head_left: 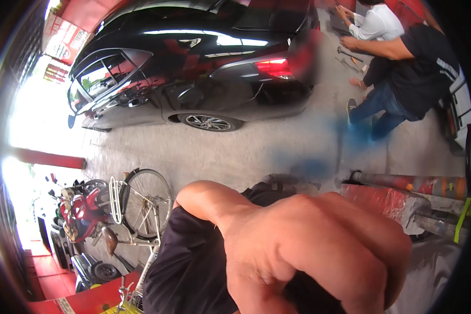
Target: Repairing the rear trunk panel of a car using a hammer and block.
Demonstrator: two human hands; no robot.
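My left hand (319,246) fills the lower middle, raised very close to the camera. Its back faces up and its fingers curl down toward the lower edge, with a dark gap between thumb and forefinger. The fingertips are cut off, so whatever they grip is hidden. The bent forearm (206,201) comes out of a dark sleeve (188,256). Behind the knuckles, to the right, lies a worn red metal block (382,204) with bar-like parts; the hand's contact with it cannot be made out. My right hand is out of view.
A black car (193,89) stands across the concrete floor ahead. Two people, one in a white shirt (377,23) and one in dark clothes (424,68), are at far right near tools (350,60). A bicycle (146,204) and red motorcycle (81,209) are at left.
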